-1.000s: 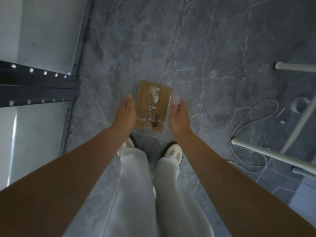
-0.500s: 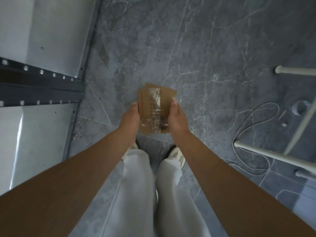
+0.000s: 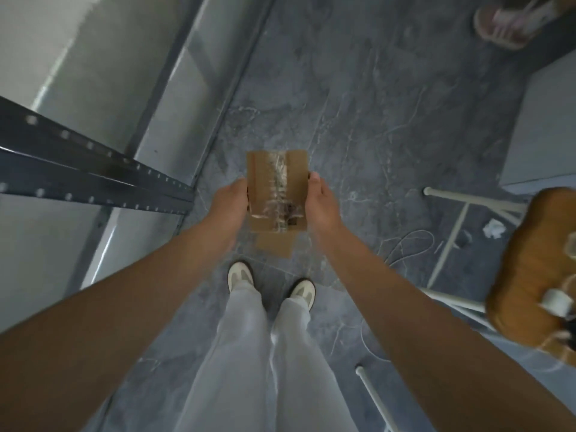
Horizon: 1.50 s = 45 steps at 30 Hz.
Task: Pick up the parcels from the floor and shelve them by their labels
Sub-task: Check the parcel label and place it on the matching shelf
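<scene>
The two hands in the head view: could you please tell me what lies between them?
A taped cardboard parcel, gripped at its side edges by the left hand and the right hand, as the head view shows.

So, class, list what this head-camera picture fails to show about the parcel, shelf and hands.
Label on the parcel: head view, blurred under shiny tape.
Cardboard piece beneath: head view, mostly hidden by the parcel.
Shelf rack: head view, any labels cut off at left edge.
Fingers of left hand and right hand: head view, hidden under the parcel.
</scene>
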Tool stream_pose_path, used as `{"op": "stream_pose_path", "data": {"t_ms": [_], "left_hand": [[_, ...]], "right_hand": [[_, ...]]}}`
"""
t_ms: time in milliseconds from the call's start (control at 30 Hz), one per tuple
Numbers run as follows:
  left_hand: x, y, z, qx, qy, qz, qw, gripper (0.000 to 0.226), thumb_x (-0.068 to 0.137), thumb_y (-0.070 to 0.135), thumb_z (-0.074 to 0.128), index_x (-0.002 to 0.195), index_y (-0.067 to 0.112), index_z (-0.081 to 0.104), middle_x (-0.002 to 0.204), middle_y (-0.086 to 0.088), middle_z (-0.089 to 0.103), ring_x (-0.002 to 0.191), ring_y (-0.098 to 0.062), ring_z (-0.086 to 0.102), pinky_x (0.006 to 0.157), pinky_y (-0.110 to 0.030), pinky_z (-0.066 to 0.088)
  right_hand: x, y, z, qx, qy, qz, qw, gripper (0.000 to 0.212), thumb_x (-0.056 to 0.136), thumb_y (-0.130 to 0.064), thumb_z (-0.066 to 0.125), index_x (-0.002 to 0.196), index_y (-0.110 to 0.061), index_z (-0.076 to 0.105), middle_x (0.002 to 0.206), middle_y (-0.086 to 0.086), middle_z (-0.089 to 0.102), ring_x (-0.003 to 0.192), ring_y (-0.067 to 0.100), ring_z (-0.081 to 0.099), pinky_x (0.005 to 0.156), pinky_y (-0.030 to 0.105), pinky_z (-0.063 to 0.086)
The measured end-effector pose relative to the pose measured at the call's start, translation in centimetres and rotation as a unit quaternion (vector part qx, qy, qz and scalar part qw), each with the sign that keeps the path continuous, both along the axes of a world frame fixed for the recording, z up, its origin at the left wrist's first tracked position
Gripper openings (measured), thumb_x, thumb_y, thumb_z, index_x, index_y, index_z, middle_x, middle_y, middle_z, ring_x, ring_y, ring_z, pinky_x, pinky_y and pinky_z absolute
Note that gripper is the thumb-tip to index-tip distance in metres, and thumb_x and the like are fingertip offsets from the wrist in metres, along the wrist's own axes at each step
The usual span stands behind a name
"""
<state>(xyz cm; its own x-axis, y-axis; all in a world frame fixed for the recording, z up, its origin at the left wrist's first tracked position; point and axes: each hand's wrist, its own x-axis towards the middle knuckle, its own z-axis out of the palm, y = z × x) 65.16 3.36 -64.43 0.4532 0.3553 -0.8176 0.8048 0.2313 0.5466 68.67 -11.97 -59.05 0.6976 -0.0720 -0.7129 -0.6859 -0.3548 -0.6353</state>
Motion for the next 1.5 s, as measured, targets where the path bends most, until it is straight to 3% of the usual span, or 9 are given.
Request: {"op": "stream_pose_path", "data": {"t_ms": [167,267,533,667,800,967,1133,1267,1500], "left_hand": [[-0.5,-0.4,14.2,0.065,-0.081,-0.046,0.994,0.042,0.1,0.021,0.05,0.066,0.03,0.074,0.093,-0.011,0.074,0.098,-0.031,0.07,0.1,-0.051,0.052],[-1.1,-0.2,22.5,0.141,-0.153,-0.112,0.972,0.027,0.095,0.003,0.057,0.099,0.017,0.079,0.101,-0.009,0.075,0.098,-0.025,0.069,0.09,-0.041,0.055],[-3.3,-0.6,37.3,0.165,-0.329,-0.081,0.926,0.052,0.098,-0.006,0.056,0.144,0.017,0.047,0.099,0.001,0.064,0.082,-0.012,0.064,0.075,-0.027,0.056],[-4.6,-1.2,40.6,0.17,-0.377,-0.094,0.906,0.091,0.087,-0.008,0.071,0.158,0.018,0.021,0.105,-0.001,0.063,0.079,0.002,0.067,0.067,-0.015,0.057],[-6.0,-1.6,43.8,0.196,-0.428,-0.079,0.879,0.116,0.069,-0.001,0.089,0.158,0.023,0.018,0.131,-0.012,0.061,0.106,-0.021,0.067,0.079,-0.02,0.058],[-8.7,-1.6,48.2,0.295,-0.454,-0.02,0.841,0.101,0.051,0.008,0.099,0.134,0.019,0.042,0.112,0.002,0.053,0.091,-0.012,0.055,0.073,-0.013,0.05],[-10.8,0.6,51.3,0.356,-0.485,-0.027,0.798,0.122,0.04,0.044,0.094,0.144,0.009,0.04,0.13,0.004,0.028,0.12,-0.014,0.047,0.107,-0.025,0.043],[-13.5,1.9,53.4,0.302,-0.543,-0.023,0.783,0.111,0.053,0.02,0.099,0.146,0.021,0.038,0.134,0.019,0.047,0.115,0.027,0.044,0.093,0.003,0.037],[-20.1,2.1,53.9,0.271,-0.556,0.125,0.776,0.099,0.047,0.026,0.099,0.128,0.043,0.044,0.129,0.026,0.057,0.123,0.011,0.054,0.099,-0.012,0.046]], "right_hand": [[0.9,0.6,12.6,0.031,-0.061,0.021,0.997,0.05,0.109,-0.038,0.027,0.14,-0.012,0.055,0.129,0.005,0.06,0.123,0.021,0.055,0.106,0.031,0.038],[1.1,1.1,20.4,0.047,-0.114,0.054,0.991,0.049,0.11,-0.035,0.027,0.133,-0.007,0.06,0.107,0.001,0.056,0.104,0.017,0.054,0.099,0.036,0.043],[1.9,0.6,36.0,0.008,-0.266,0.169,0.949,0.049,0.109,-0.037,0.026,0.132,-0.011,0.061,0.136,0.017,0.06,0.131,0.033,0.053,0.112,0.043,0.039],[1.9,-0.3,42.2,-0.029,-0.359,0.222,0.906,0.051,0.107,-0.04,0.022,0.136,-0.023,0.061,0.139,0.012,0.058,0.135,0.029,0.047,0.117,0.05,0.03],[0.4,-1.2,46.8,-0.031,-0.415,0.281,0.865,0.049,0.109,-0.036,0.022,0.133,-0.02,0.062,0.133,0.006,0.061,0.128,0.023,0.05,0.116,0.045,0.03],[-1.0,-1.3,50.6,0.031,-0.407,0.268,0.873,0.04,0.108,-0.036,0.025,0.11,-0.033,0.065,0.109,-0.006,0.062,0.101,0.012,0.058,0.092,0.031,0.046],[-2.3,-0.1,53.6,0.066,-0.419,0.237,0.874,0.047,0.106,-0.044,0.031,0.104,-0.026,0.075,0.104,-0.009,0.07,0.101,0.011,0.064,0.091,0.03,0.046],[-4.6,1.4,55.9,0.143,-0.406,0.193,0.882,0.046,0.105,-0.039,0.039,0.084,-0.028,0.077,0.094,-0.01,0.075,0.098,0.011,0.069,0.095,0.032,0.05],[-9.7,5.0,55.7,0.216,-0.393,0.155,0.88,0.045,0.1,-0.042,0.042,0.084,-0.027,0.081,0.105,0.004,0.077,0.105,0.026,0.068,0.101,0.048,0.051]]}}
